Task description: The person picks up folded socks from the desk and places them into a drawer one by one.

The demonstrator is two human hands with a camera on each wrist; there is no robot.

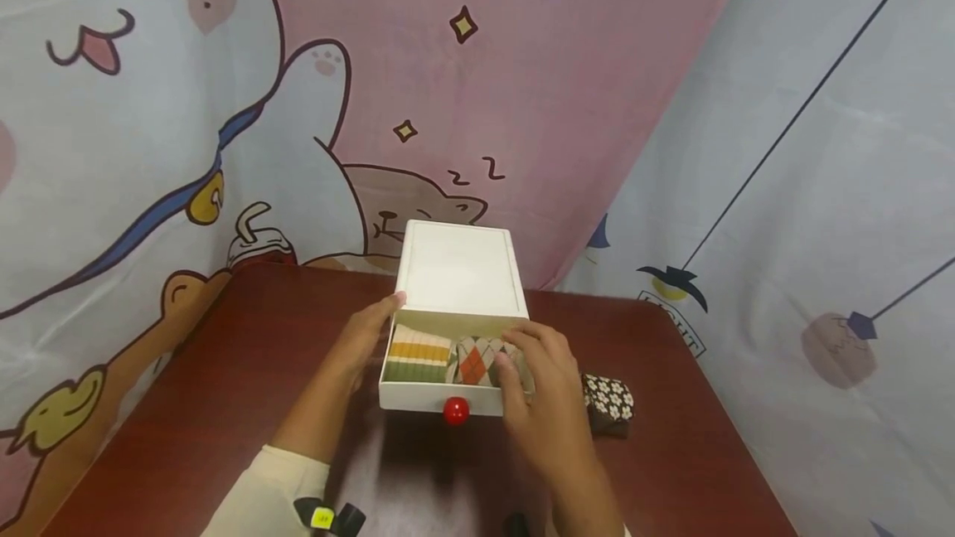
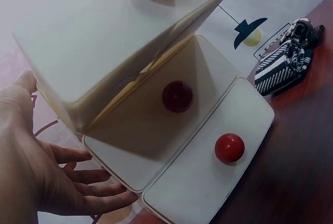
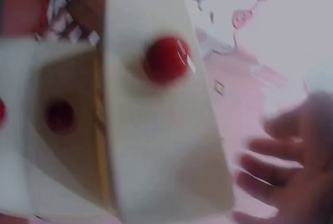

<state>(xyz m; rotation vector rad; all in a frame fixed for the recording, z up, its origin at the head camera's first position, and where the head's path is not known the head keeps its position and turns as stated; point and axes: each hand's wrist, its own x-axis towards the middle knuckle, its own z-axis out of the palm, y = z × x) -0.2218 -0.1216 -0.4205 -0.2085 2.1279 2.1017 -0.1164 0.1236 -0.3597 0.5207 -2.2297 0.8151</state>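
Observation:
A white drawer cabinet [image 1: 460, 265] stands on the table, its top drawer [image 1: 414, 396] pulled out by a red knob's [image 1: 456, 411] width and more. Inside lie folded striped socks [image 1: 418, 355] in cream, yellow and green, and beside them argyle socks [image 1: 477, 361] with red diamonds. My left hand [image 1: 364, 340] rests along the cabinet's left side; in the left wrist view its fingers [image 2: 99, 188] lie fairly straight by the lower drawers. Over the drawer's right end is my right hand [image 1: 550, 396], fingers bent loosely beside the argyle socks. Motion blurs the right wrist view, where that hand [image 3: 296, 161] shows nothing held.
Right of the cabinet, dark socks with white flowers [image 1: 610, 400] lie on the dark red table [image 1: 261, 338]. Black-and-white patterned socks [image 2: 283, 65] show in the left wrist view. Two lower drawers [image 2: 250, 115] with red knobs are closed. Cartoon-printed cloth [image 1: 559, 65] hangs behind.

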